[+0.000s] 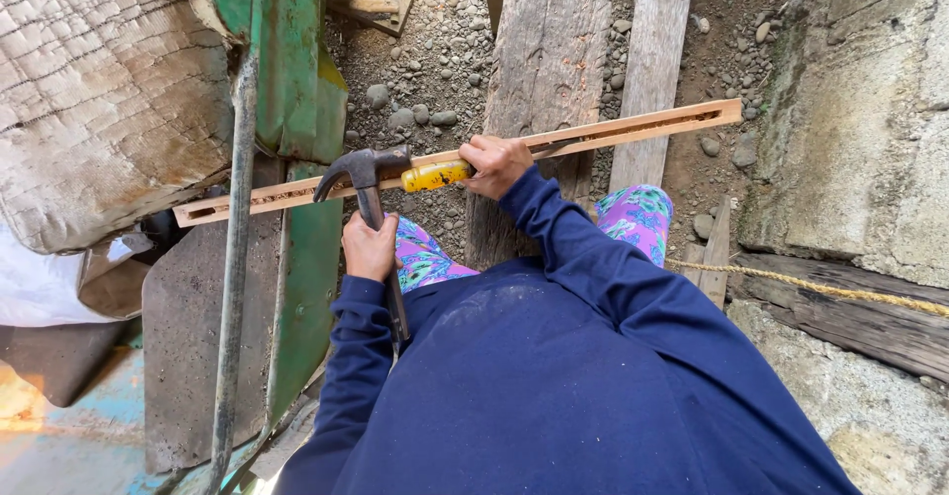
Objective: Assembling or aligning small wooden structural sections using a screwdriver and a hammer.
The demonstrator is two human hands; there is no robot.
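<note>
A long, thin wooden strip (633, 129) with a groove along its face runs slantwise from lower left to upper right. My right hand (496, 165) is closed on a yellow-handled chisel (435, 175) laid along the strip, and seems to press the strip too. The chisel's blade is hidden under my fingers. My left hand (370, 248) grips the dark handle of a claw hammer (362, 170). The hammer's head sits right at the butt end of the yellow handle. Both arms are in dark blue sleeves.
The strip lies across weathered planks (549, 50) and a green metal frame (297, 80) with a grey pipe (235, 288). Gravel ground shows beneath. A worn quilted cushion (99, 90) is at upper left. A concrete wall (860, 110) and a rope (820, 286) are to the right.
</note>
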